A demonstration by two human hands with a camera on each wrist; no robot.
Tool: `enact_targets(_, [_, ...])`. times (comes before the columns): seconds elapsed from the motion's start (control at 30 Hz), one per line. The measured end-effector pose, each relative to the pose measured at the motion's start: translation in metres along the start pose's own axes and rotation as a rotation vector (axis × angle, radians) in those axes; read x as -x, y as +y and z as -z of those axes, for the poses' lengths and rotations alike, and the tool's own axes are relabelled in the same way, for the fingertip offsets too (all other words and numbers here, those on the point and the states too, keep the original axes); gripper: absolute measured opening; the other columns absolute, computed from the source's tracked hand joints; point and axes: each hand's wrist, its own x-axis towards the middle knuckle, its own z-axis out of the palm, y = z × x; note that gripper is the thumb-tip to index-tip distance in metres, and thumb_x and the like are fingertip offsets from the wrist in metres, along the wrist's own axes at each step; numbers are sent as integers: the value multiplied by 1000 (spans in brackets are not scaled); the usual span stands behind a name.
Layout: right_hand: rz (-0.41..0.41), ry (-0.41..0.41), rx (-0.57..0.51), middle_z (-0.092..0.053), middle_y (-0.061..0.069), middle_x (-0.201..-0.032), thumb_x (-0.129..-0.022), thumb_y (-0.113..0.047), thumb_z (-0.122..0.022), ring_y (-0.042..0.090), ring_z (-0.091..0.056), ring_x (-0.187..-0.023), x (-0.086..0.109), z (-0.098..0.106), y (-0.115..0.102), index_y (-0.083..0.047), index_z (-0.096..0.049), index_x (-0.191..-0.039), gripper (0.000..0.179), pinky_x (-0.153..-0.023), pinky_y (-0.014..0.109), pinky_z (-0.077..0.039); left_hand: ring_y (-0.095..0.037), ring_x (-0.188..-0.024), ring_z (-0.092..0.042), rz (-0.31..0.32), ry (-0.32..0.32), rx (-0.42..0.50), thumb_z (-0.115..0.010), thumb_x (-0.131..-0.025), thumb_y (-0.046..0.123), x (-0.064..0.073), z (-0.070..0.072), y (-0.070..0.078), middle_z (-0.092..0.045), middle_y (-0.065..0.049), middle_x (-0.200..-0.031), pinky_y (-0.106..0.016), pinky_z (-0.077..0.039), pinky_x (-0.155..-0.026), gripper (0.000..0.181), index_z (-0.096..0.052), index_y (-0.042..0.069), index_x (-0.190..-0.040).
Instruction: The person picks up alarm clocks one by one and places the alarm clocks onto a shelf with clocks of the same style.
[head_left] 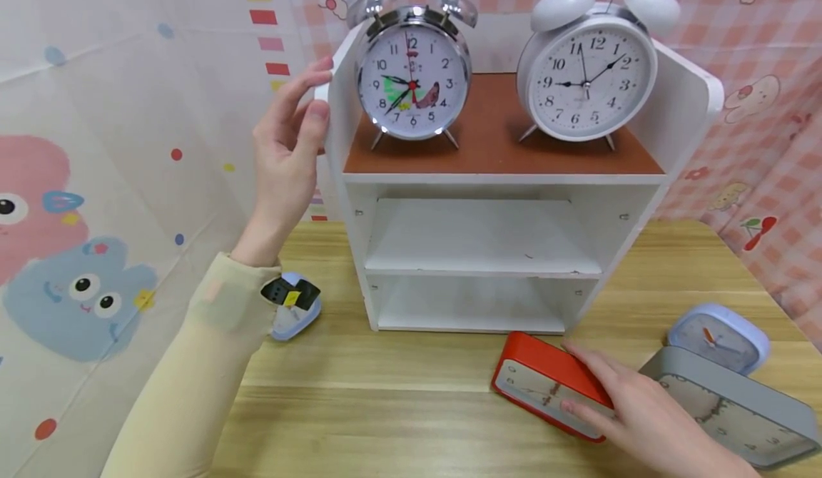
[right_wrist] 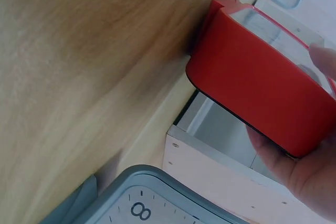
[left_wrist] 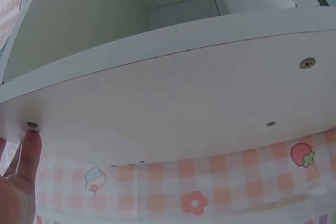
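Note:
My left hand (head_left: 289,128) rests against the outer left side of a white shelf unit (head_left: 484,275), near its top. In the left wrist view a fingertip (left_wrist: 30,142) touches the side panel by a screw. My right hand (head_left: 648,407) grips a red rectangular clock (head_left: 546,360) on the table in front of the shelf. Its thumb (right_wrist: 323,61) lies over the clock face, with fingers behind the body. A silver twin-bell alarm clock (head_left: 413,82) and a white twin-bell alarm clock (head_left: 586,78) stand on the brown top shelf.
A grey rectangular clock (head_left: 738,407) stands right of my right hand, before a light-blue clock (head_left: 719,339). Another light-blue clock (head_left: 297,321) sits left of the shelf, partly behind my left wrist. Patterned cloth (head_left: 160,93) hangs around the wooden table (head_left: 359,407).

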Motion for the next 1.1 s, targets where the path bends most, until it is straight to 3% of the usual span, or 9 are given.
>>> enact_targets(0.27, [0, 36, -42, -76, -8, -115, -82, -44, -88, -2, -65, -89, -2, -3, 0, -16, -63, -138, 68, -73, 27, -59, -28, -138, -63, 3, 3, 15, -63, -104, 46, 0, -1, 2, -57, -6, -158, -18, -62, -91, 51, -62, 11, -141])
enact_targets(0.87, [-33, 71, -28, -78, -1, -119, -79, -43, -91, 14, -72, -92, -1, -7, -2, -15, -66, -136, 69, -76, 34, -62, -28, -138, -64, 0, 0, 20, -59, -107, 37, 0, -1, 1, -56, -6, -159, -18, -62, -87, 45, -61, 8, -141])
enact_targets(1.1, [-28, 62, -30, -77, -5, -116, -79, -45, -90, 8, -69, -89, -2, -6, -1, -16, -66, -136, 69, -74, 31, -61, -25, -133, -66, -15, -5, 8, -60, -106, 43, 0, -1, 1, -55, -6, -160, -18, -61, -82, 51, -60, 7, -142])
